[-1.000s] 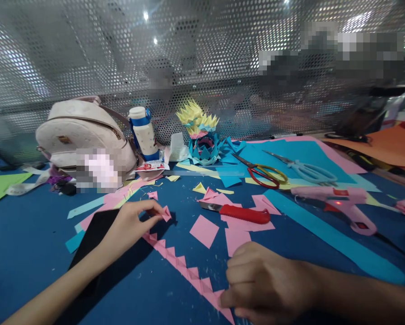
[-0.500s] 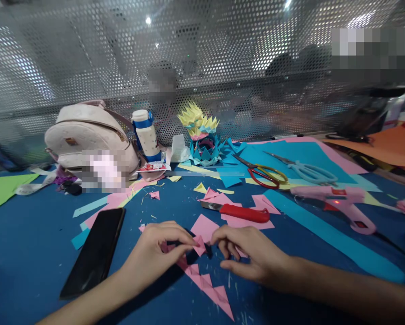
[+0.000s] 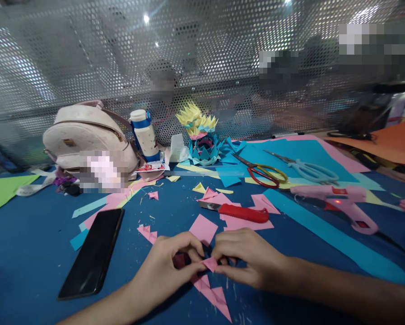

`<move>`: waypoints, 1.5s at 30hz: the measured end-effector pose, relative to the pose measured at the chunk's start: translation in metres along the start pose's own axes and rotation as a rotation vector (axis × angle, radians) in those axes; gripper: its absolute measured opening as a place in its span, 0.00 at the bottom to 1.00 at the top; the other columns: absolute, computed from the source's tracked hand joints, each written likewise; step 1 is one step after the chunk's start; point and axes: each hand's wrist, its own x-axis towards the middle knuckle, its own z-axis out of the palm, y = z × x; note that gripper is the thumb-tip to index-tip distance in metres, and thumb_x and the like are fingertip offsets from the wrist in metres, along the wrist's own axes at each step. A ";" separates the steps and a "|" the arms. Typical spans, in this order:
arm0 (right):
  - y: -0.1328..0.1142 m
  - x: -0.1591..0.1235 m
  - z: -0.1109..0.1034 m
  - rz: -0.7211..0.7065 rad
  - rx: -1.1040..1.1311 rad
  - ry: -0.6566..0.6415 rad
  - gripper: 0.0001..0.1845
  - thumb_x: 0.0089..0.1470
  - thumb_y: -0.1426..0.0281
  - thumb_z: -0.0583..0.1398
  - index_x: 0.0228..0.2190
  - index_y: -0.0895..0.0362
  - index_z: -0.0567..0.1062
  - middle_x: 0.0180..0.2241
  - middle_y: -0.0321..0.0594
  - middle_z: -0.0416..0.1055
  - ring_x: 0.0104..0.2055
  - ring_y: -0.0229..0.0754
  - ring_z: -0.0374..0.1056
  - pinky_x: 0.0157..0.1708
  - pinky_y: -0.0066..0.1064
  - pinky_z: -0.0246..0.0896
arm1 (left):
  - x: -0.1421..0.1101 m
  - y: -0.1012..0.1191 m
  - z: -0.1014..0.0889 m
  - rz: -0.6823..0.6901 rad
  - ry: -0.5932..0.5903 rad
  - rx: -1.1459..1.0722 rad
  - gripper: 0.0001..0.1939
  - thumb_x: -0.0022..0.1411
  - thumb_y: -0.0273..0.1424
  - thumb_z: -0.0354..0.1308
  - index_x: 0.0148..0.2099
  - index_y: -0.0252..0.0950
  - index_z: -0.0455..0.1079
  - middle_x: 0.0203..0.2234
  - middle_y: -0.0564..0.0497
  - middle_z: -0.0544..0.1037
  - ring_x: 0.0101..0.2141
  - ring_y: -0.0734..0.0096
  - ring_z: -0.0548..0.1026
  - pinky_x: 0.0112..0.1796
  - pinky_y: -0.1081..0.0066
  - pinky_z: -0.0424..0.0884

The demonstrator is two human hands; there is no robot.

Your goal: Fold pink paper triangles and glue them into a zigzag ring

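Note:
Between the fingertips of both hands is a small folded piece of pink paper [image 3: 210,263]. My left hand [image 3: 175,262] pinches its left side, and my right hand [image 3: 241,255] pinches its right side. Just below the hands, a strip of folded pink triangles [image 3: 214,295] lies on the blue table [image 3: 148,311], its upper end hidden behind my left hand. A shorter row of pink triangles [image 3: 148,234] shows to the left. Above the fingers rests a flat pink paper square [image 3: 203,229]. A knife with a red handle [image 3: 244,213] lies on pink scraps beyond it.
A black phone [image 3: 92,253] lies at left. A pink glue gun [image 3: 341,201], blue paper strip [image 3: 331,234] and two pairs of scissors [image 3: 263,174] are at right. A backpack [image 3: 87,135], a bottle [image 3: 144,135] and a folded-paper figure [image 3: 202,135] stand before the perforated metal panel [image 3: 202,54].
My right hand has closed in and now grips the pink piece along with my left. Both hands sit slightly lower, the left one farther right, and more of the left triangle row shows.

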 end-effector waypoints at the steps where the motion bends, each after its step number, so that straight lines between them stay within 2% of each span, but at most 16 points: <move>1: 0.000 0.000 0.000 0.001 0.002 0.003 0.10 0.61 0.67 0.57 0.32 0.58 0.75 0.27 0.36 0.71 0.27 0.34 0.65 0.27 0.24 0.53 | 0.000 -0.001 0.001 -0.008 -0.011 -0.031 0.05 0.58 0.26 0.66 0.37 0.36 0.73 0.24 0.53 0.81 0.26 0.73 0.78 0.29 0.76 0.69; 10: -0.002 0.004 -0.001 0.052 0.046 0.017 0.11 0.61 0.67 0.56 0.31 0.58 0.75 0.25 0.36 0.70 0.25 0.33 0.63 0.26 0.24 0.53 | 0.006 -0.003 0.006 0.005 -0.040 -0.013 0.04 0.60 0.29 0.65 0.33 0.36 0.74 0.25 0.53 0.79 0.27 0.73 0.75 0.30 0.75 0.66; 15: 0.000 0.002 0.000 0.021 0.002 0.005 0.14 0.64 0.63 0.55 0.31 0.58 0.74 0.26 0.36 0.71 0.26 0.34 0.63 0.26 0.24 0.53 | 0.006 0.001 0.005 0.095 -0.026 0.172 0.10 0.56 0.36 0.70 0.34 0.37 0.74 0.26 0.53 0.78 0.29 0.69 0.72 0.32 0.71 0.63; 17: 0.001 0.001 0.001 0.004 -0.016 0.012 0.15 0.64 0.62 0.55 0.31 0.58 0.74 0.26 0.36 0.71 0.26 0.34 0.63 0.26 0.25 0.53 | 0.006 0.002 0.004 0.121 -0.019 0.209 0.10 0.58 0.38 0.68 0.33 0.38 0.74 0.27 0.53 0.78 0.30 0.69 0.72 0.33 0.69 0.62; 21: 0.001 0.000 0.002 -0.006 -0.005 0.021 0.11 0.63 0.65 0.56 0.32 0.58 0.75 0.27 0.36 0.71 0.26 0.33 0.64 0.26 0.24 0.54 | 0.007 0.004 0.005 0.144 0.002 0.216 0.09 0.63 0.34 0.63 0.31 0.38 0.74 0.26 0.54 0.79 0.30 0.69 0.73 0.35 0.68 0.62; 30: -0.001 0.001 0.000 0.021 -0.004 0.042 0.12 0.63 0.65 0.56 0.32 0.58 0.75 0.28 0.37 0.72 0.27 0.35 0.65 0.27 0.25 0.54 | 0.010 0.001 0.009 0.170 0.039 0.193 0.07 0.63 0.31 0.63 0.31 0.38 0.73 0.26 0.55 0.79 0.30 0.70 0.73 0.36 0.68 0.61; 36: 0.000 -0.001 0.000 0.003 -0.039 0.047 0.11 0.62 0.69 0.54 0.32 0.57 0.74 0.29 0.38 0.72 0.28 0.35 0.65 0.28 0.25 0.54 | 0.012 0.004 0.010 0.179 0.038 0.261 0.10 0.65 0.35 0.62 0.30 0.39 0.72 0.27 0.55 0.78 0.30 0.70 0.73 0.35 0.67 0.59; 41: 0.001 -0.002 0.002 -0.021 -0.062 0.053 0.12 0.64 0.68 0.54 0.31 0.57 0.74 0.28 0.37 0.73 0.28 0.36 0.65 0.27 0.26 0.53 | 0.009 0.004 0.010 0.235 0.054 0.314 0.14 0.67 0.36 0.60 0.28 0.38 0.70 0.23 0.55 0.76 0.27 0.70 0.72 0.34 0.66 0.59; 45: 0.002 -0.002 0.003 -0.029 -0.055 0.052 0.13 0.65 0.67 0.54 0.32 0.57 0.75 0.29 0.37 0.74 0.29 0.36 0.67 0.28 0.26 0.54 | 0.005 0.000 0.011 0.272 0.049 0.330 0.13 0.68 0.36 0.59 0.30 0.38 0.71 0.24 0.54 0.76 0.27 0.70 0.72 0.35 0.66 0.59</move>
